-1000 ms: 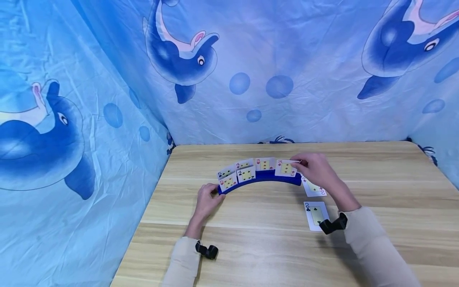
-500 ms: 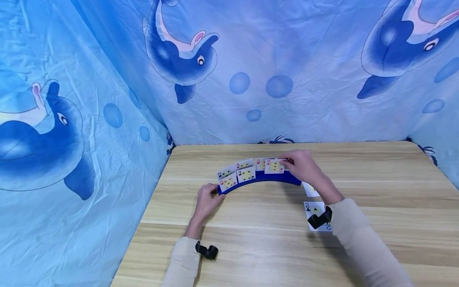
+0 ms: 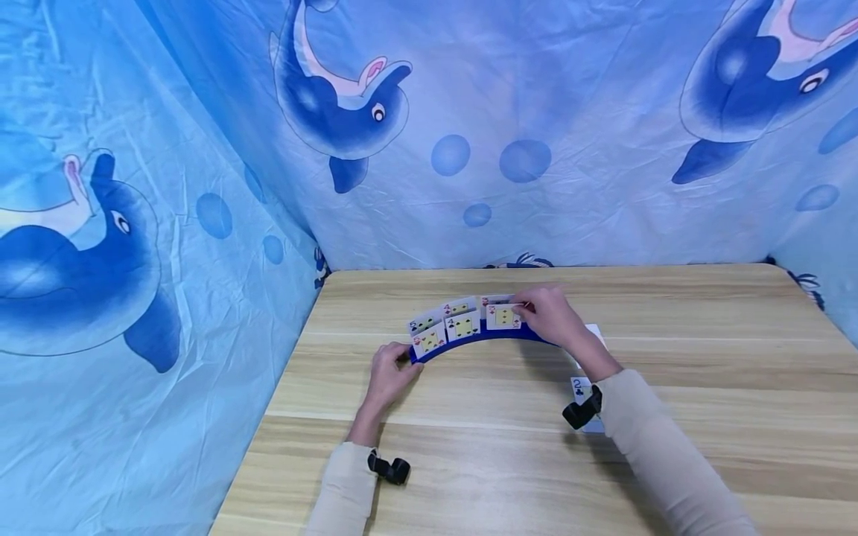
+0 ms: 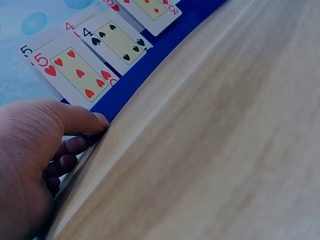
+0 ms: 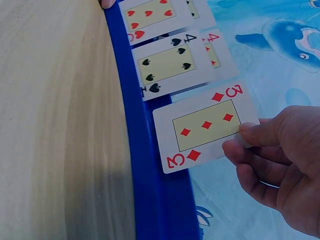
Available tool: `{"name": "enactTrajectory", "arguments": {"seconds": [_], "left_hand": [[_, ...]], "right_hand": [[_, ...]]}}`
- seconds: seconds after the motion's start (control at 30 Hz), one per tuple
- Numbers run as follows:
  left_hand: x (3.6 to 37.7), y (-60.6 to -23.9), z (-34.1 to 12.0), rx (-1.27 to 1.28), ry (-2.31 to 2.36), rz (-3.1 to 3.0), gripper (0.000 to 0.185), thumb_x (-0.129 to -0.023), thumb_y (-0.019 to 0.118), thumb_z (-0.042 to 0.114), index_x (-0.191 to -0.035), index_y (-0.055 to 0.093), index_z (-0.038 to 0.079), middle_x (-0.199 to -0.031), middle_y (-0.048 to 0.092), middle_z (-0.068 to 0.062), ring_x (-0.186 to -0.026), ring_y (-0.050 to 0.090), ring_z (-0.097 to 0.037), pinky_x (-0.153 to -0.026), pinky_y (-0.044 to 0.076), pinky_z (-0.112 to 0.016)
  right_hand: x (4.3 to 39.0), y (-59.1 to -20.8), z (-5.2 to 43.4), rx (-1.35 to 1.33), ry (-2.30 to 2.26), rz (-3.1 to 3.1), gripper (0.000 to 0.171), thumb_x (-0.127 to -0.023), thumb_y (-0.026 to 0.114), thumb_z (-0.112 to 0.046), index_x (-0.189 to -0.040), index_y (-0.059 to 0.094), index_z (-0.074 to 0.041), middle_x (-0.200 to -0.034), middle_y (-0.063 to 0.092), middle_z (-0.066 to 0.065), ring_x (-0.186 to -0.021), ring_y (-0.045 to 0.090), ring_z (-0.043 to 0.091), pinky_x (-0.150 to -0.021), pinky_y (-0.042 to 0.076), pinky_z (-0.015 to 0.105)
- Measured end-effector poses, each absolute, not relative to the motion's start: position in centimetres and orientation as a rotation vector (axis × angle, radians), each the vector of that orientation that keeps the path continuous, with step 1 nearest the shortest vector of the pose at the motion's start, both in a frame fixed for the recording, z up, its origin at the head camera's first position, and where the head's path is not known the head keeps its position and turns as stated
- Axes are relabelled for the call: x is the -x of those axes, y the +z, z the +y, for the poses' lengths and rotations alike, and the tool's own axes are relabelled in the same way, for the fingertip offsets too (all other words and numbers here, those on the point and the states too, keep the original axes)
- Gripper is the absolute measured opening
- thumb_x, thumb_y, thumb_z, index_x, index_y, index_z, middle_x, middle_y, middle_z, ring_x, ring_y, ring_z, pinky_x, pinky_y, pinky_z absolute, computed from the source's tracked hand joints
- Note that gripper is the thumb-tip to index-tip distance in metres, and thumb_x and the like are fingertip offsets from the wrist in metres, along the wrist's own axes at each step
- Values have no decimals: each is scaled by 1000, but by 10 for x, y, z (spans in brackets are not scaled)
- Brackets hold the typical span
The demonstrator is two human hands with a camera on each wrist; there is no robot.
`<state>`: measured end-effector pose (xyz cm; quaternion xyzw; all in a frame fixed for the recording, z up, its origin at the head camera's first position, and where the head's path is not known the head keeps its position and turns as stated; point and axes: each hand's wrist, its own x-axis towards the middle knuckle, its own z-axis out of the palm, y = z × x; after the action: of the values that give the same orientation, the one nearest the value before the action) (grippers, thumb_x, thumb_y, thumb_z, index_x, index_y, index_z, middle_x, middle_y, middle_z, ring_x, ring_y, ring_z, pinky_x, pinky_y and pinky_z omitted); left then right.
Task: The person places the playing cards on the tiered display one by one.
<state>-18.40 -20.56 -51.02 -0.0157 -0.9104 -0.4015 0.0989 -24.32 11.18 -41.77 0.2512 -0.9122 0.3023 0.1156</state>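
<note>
My left hand (image 3: 389, 374) grips the left end of a curved blue card holder (image 5: 167, 210), thumb in front. My right hand (image 3: 553, 316) pinches the three of diamonds (image 5: 206, 125) by its upper edge, thumb on its face. That card overlaps the holder, in front of a three of hearts (image 4: 116, 7) mostly hidden behind it. Whether its lower edge sits in a groove I cannot tell. To its left stand the five of hearts (image 4: 75, 75) and four of spades (image 4: 112, 42). Behind them are a black five (image 3: 422, 324) and a red four (image 3: 459, 307).
A two of clubs (image 3: 578, 387) lies face up on the wooden table (image 3: 469, 461), partly under my right wrist camera (image 3: 582, 409). Another card (image 3: 595, 332) lies beyond it, mostly covered by my right forearm. Blue dolphin-print cloth (image 3: 429, 208) hangs behind and at the sides.
My right hand has carried the three of diamonds leftward along the holder and then lowered it in front of the three of hearts. The left hand stays at the holder's end.
</note>
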Motion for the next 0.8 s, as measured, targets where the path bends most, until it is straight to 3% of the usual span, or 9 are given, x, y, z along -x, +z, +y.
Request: {"name": "enactTrajectory", "arguments": {"seconds": [0.43,0.8], "left_hand": [[185,-510,-203,61,-1174,-2685,31,-79,81,11,-108,73,2,-102,72,-11,-95,57,-23,-89,45,-38],[186,-512,-205,74,-1169,-2672,30,-78,81,10,-106,74,2,-102,72,-11,-95,57,-23,-87,45,-36]], "right_hand": [[244,-424,109,-727,894,-2665,19,-93,68,-7,-110,75,-2,-109,75,20,-88,73,27,-73,60,41],[244,-426,112,-797,869,-2620,15,-92,68,-5,-103,77,-2,-97,76,17,-70,61,17,-61,49,28]]}}
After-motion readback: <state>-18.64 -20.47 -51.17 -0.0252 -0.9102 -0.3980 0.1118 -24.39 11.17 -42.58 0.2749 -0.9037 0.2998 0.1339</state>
